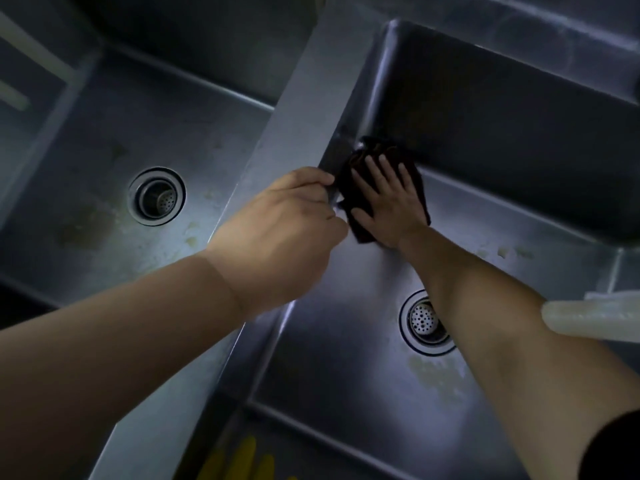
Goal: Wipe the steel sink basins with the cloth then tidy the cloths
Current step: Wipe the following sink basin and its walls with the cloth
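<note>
A dark red cloth (353,209) lies on the floor of the right steel basin (346,358), in its far left corner against the divider. My right hand (388,202) presses flat on the cloth with straight, spread fingers. My left hand (287,223) rests on the steel divider (287,133) between the basins, its fingers curled over the divider's edge right beside the cloth. The left basin (104,150) holds no cloth and shows pale stains.
Each basin has a round drain strainer: the left drain (156,196) and the right drain (425,322). A whitish tube-like object (588,322) juts in from the right edge. Something yellow (242,462) lies at the bottom near the front rim.
</note>
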A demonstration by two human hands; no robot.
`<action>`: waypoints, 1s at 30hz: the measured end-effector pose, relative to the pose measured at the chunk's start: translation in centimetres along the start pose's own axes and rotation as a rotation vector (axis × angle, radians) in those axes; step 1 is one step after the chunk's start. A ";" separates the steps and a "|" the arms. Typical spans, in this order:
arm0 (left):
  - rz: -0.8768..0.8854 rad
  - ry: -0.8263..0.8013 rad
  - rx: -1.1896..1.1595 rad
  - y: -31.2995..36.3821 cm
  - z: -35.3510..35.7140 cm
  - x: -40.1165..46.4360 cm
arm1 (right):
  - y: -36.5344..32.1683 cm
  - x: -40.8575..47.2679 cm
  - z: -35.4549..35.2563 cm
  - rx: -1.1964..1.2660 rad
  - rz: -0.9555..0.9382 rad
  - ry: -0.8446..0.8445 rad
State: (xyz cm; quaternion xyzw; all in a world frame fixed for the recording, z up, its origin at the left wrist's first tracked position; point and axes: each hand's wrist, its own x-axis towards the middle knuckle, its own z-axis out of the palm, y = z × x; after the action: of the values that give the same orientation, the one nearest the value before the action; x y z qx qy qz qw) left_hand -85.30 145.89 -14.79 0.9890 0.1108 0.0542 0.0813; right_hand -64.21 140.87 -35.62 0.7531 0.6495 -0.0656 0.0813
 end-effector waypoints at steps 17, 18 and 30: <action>-0.008 -0.107 0.103 0.5 -0.6 0.0 | -10.5 -18.1 2.4 0.168 -0.022 -0.063; -0.011 -0.117 0.111 0.6 -0.6 0.0 | -11.3 -19.8 2.6 0.169 -0.095 -0.073; -0.018 -0.146 0.212 0.9 -0.7 0.2 | -7.7 -14.1 1.9 0.181 -0.156 -0.021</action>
State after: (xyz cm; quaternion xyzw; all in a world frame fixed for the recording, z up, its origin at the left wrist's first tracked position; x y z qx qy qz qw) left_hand -85.04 145.20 -13.89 0.9923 0.1187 -0.0306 -0.0154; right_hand -73.88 127.93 -34.91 0.7037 0.6968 -0.1379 0.0146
